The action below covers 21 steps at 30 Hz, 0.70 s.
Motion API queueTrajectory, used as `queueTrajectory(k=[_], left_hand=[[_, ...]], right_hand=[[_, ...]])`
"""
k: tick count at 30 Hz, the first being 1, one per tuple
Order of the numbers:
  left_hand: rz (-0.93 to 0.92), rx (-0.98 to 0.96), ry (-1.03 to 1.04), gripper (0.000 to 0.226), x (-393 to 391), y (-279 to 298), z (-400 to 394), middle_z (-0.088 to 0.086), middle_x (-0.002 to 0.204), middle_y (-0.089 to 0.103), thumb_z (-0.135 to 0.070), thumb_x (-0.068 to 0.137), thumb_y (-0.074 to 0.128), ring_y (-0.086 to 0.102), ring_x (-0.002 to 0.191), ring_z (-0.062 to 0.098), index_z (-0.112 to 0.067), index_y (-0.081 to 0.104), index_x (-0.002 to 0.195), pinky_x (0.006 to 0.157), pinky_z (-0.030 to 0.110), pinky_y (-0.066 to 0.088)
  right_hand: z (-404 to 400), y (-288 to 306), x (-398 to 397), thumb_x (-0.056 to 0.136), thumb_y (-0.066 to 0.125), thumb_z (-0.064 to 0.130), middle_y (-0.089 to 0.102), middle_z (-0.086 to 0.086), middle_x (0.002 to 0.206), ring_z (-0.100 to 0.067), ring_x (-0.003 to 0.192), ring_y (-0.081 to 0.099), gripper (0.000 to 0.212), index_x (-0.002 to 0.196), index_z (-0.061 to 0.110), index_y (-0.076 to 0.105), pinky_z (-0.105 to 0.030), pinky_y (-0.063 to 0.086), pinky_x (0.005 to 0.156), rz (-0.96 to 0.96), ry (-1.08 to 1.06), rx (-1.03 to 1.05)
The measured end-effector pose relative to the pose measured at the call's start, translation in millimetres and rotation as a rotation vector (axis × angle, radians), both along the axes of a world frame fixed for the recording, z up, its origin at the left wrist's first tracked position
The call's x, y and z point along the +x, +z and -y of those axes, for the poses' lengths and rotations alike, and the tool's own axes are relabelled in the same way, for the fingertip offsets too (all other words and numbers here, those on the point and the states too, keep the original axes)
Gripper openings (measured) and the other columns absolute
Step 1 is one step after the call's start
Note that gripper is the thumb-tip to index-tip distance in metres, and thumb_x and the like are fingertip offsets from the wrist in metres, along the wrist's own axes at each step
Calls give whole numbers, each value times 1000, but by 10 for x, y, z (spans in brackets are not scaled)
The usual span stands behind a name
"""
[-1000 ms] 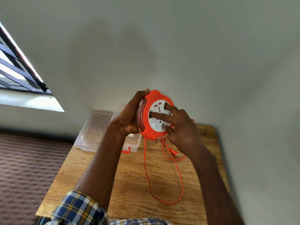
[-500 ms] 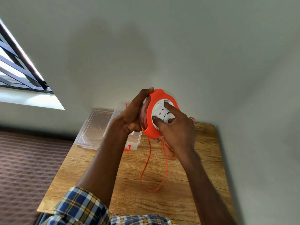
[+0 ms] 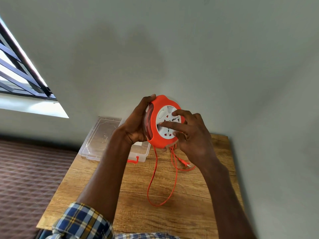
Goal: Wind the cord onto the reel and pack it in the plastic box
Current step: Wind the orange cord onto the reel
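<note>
We hold the orange reel [image 3: 159, 135] up over the far end of the wooden bench [image 3: 181, 213]. Our left hand [image 3: 136, 123] wraps its fingers round the rim; our right hand [image 3: 193, 135] spreads its fingers on the white face. The cord [image 3: 155, 169] hangs down and loops on the bench, plug [image 3: 186, 163] near the right. The plastic box [image 3: 139, 151] and its lid [image 3: 100, 135] sit far left by the wall [image 3: 172, 49]

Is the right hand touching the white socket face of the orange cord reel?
Touching. The head view shows the right hand with fingertips laid on the white socket face of the orange cord reel.
</note>
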<state>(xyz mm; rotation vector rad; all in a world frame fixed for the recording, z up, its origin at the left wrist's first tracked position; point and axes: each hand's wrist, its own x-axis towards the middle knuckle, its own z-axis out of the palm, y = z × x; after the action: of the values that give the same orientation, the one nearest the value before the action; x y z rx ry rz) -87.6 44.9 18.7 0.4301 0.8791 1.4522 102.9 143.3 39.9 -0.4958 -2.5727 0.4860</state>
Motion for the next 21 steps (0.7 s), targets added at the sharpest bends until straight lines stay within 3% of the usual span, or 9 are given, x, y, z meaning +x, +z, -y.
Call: queueTrajectory(k=[5,11,16,21], left_hand=[[0,3,-31,75,-3,-2,15,19,140,67,-73,91,61,69,120,37,-17,68,141,102,55,55],[-40,-40,-81,82,83,-3,4,19,133,71,-72,80,76,72,113,35,-14,70,138,97,51,58],[7,-12,-117,84,88,0,-17,19,140,66,-72,84,71,68,119,38,-15,65,145,100,54,57],[38,15,-94,75,104,43,-53,19,138,67,-71,96,55,67,120,39,-15,64,144,102,55,56]], right_hand=[[-52,-56,49,86,72,-4,39,17,157,-11,131,40,60,119,46,71,-29,54,91,-4,124,-108],[-89,-88,86,86,73,-2,48,9,152,-18,122,44,62,122,47,70,-42,55,89,47,96,-77],[-98,-117,98,84,74,-2,49,10,151,-19,117,45,64,122,49,69,-46,57,85,-6,90,-65],[-17,-201,47,83,76,3,56,5,146,-22,125,55,60,123,47,70,-40,59,87,-150,-6,-37]])
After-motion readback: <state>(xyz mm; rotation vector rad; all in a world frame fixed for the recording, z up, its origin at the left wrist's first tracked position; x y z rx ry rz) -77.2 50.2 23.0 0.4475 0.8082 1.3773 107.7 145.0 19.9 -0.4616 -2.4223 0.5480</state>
